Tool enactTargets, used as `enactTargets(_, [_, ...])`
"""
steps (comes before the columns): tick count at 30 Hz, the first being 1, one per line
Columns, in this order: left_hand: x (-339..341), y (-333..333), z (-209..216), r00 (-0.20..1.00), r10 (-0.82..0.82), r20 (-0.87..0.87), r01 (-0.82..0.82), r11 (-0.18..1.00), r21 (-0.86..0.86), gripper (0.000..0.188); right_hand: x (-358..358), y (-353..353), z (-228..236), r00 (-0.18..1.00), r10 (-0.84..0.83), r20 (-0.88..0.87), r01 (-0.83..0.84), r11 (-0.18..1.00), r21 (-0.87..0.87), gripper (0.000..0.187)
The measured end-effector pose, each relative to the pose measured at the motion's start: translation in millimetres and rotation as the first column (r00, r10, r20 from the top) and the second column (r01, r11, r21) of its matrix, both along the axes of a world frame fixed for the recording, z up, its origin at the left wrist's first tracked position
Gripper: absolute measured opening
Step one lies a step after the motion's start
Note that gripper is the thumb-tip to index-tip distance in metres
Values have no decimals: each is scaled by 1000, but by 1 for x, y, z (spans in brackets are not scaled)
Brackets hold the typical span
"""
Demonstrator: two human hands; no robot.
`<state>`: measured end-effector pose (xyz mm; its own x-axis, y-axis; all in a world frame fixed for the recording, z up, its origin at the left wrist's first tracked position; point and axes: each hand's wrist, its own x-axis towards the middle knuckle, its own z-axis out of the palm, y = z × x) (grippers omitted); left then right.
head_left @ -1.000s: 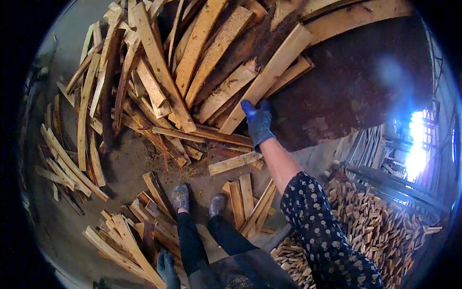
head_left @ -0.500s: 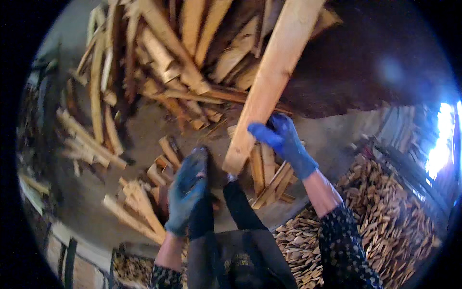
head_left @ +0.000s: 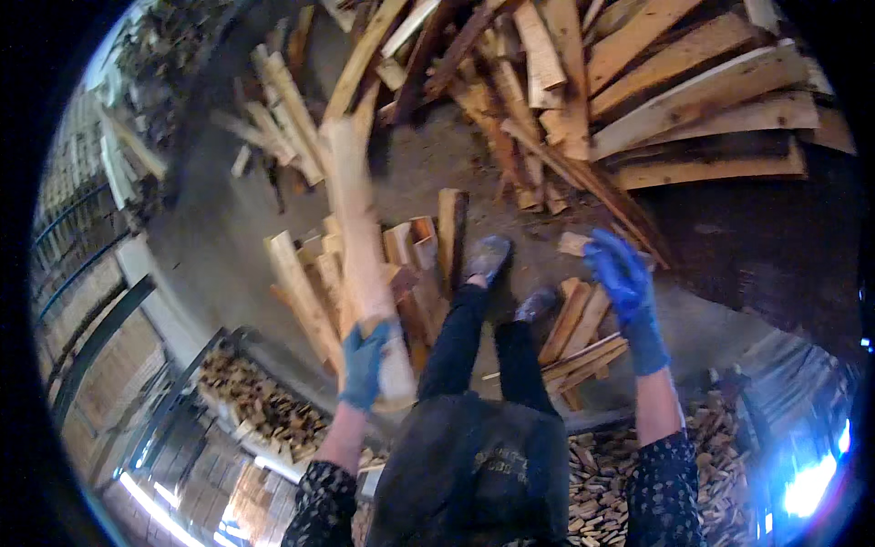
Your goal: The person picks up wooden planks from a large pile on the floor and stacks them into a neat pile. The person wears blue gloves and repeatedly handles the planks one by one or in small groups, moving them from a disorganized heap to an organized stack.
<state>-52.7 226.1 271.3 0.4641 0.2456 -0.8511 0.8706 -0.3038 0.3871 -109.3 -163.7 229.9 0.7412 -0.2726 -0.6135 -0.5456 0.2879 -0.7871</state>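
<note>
My left hand [head_left: 365, 365], in a blue-grey glove, is closed around the lower part of a long pale plank [head_left: 354, 210]. The plank points away from me and looks smeared by motion. It passes over a bundle of split wood [head_left: 305, 292] to the left of my feet. My right hand [head_left: 629, 292], in a blue-palmed glove, hangs apart from the plank with its fingers stretched forward, partly bent. A small wood end [head_left: 574, 244] shows beside its fingertips; whether they touch cannot be told. Below it lies a smaller group of wood pieces [head_left: 583, 324] by my right shoe.
A big heap of boards [head_left: 702, 100] spreads across the far right, with more loose sticks [head_left: 283, 118] at the far left. Chopped wood fills a bin [head_left: 260, 392] at the near left and a pile [head_left: 611, 483] at the near right. My shoes [head_left: 488, 258] stand between the bundles.
The plank has swung from the centre right to the left and is now in my left hand. My right hand has come away from it. The whole view has turned leftward.
</note>
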Motion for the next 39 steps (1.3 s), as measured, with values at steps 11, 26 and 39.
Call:
enactTargets(11, [-195,314,-41,999,-11,-33,21,940,341,26,86,-27,-110,992,113,-54,-125,868,-480,43])
enactTargets(26, [-20,-14,-51,975,206,86,-161,917,-365,40,97,-25,-78,919,288,-270,-276,958,85,35])
enactTargets(39, [2,-107,-19,894,210,-395,-432,634,-641,44,-47,147,74,872,410,-267,-95,677,730,41])
